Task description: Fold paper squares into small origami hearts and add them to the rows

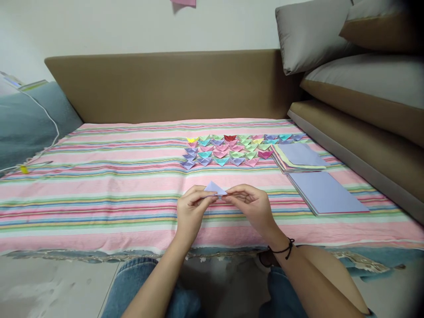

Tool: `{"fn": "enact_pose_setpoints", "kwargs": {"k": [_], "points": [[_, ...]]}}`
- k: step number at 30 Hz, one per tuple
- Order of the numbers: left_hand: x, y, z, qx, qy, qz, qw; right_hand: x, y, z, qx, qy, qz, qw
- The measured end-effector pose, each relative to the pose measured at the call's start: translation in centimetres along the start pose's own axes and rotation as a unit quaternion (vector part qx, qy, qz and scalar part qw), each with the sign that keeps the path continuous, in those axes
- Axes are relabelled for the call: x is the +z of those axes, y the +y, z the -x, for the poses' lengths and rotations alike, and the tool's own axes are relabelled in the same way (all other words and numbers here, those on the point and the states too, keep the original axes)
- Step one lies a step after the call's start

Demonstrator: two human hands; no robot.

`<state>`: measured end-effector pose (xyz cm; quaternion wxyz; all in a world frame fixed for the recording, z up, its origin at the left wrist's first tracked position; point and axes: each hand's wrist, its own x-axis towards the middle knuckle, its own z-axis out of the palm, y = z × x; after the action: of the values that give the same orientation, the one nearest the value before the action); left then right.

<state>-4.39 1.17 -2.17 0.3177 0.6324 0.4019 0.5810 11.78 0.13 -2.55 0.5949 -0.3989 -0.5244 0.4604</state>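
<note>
A small lavender piece of folded paper is held up over the near part of the striped cloth, its triangular tip pointing away from me. My left hand pinches its left side between thumb and fingers. On the right corner, my right hand has a similar pinch; a dark cord bracelet circles that wrist. The lower folds are partly hidden by my fingertips. Beyond both hands, several folded paper boats in pink, green, blue, purple, yellow and red stand in rows.
To the right lie a stack of lavender paper sheets and a mixed-colour paper stack. The striped cloth covers the seat up to a brown backrest. Grey and brown cushions pile at the right. A white cable runs at the left.
</note>
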Motion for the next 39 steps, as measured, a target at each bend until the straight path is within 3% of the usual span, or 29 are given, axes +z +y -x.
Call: {"fn": "enact_pose_setpoints", "kwargs": {"k": [10,19,23,27,32,39], "points": [[-0.6,0.5,0.0,0.129,-0.057,-0.098,0.985,-0.4,0.0,0.2,-0.107,-0.006,0.147,0.983],[-0.6,0.6,0.1,0.131,-0.063,-0.108,0.983,-0.5,-0.6,-0.1,-0.139,-0.038,0.221,0.965],[-0.3,0.4,0.1,0.091,-0.035,-0.087,0.991,-0.6,-0.2,-0.2,-0.083,-0.048,0.193,0.976],[0.0,0.2,-0.1,0.006,0.0,-0.029,1.0,-0.6,0.2,-0.2,-0.011,-0.05,0.078,0.996],[0.5,-0.1,0.0,-0.053,-0.03,0.032,0.998,0.0,0.0,-0.1,0.018,-0.03,-0.009,0.999],[0.5,-0.2,-0.2,-0.092,-0.092,0.045,0.99,0.0,0.2,-0.1,0.007,0.009,0.011,1.0]]}}
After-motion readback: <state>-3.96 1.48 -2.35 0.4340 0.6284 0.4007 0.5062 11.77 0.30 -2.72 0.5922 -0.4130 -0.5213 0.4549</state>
